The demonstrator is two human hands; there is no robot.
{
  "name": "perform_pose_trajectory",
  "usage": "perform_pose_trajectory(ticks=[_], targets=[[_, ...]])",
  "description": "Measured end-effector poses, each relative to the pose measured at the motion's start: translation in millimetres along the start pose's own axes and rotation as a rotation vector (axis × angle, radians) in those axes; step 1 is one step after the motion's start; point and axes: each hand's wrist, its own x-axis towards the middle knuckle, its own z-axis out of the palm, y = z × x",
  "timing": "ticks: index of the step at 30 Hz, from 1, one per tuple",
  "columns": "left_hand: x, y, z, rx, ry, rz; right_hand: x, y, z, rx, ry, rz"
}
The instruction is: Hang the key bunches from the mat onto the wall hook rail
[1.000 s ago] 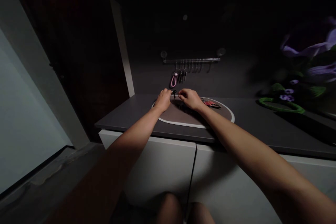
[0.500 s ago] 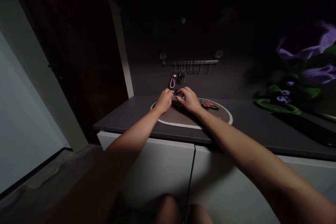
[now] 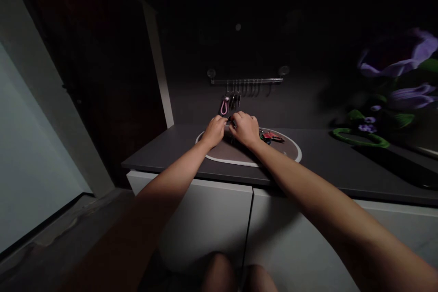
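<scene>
- the left hand [image 3: 214,132] has its fingers closed on a small dark thing [image 3: 229,119] and seems to be pinching it.
- the right hand [image 3: 245,129] is curled just beside it; i cannot tell if those fingers grip it too.
- the small dark thing is between the two hands, over the back of the round-edged mat [image 3: 222,152] on the tabletop [image 3: 160,147].
- the work looks partway along: a pink loop [image 3: 224,107] and some keys [image 3: 234,100] hang under the clear bar [image 3: 249,81].
- the dark thing is not hung up yet, and a red thing [image 3: 273,136] lies on the mat.
</scene>
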Motion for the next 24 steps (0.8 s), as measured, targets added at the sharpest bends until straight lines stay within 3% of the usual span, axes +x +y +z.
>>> perform_pose_trajectory(ticks=[7, 15, 24], targets=[[-1.4, -3.2, -0.1, 0.03, 0.005, -0.053, 2.7, 2.2, 0.4, 0.077, 0.046, -0.044], [-2.0, -5.4, -1.1, 0.069, -0.024, -0.106, 7.0, 18.6, 11.8, 0.451, 0.169, 0.01], [-2.1, -2.9, -2.5, 0.045, -0.113, -0.057, 7.1, 18.9, 13.0, 0.659, 0.071, 0.154]])
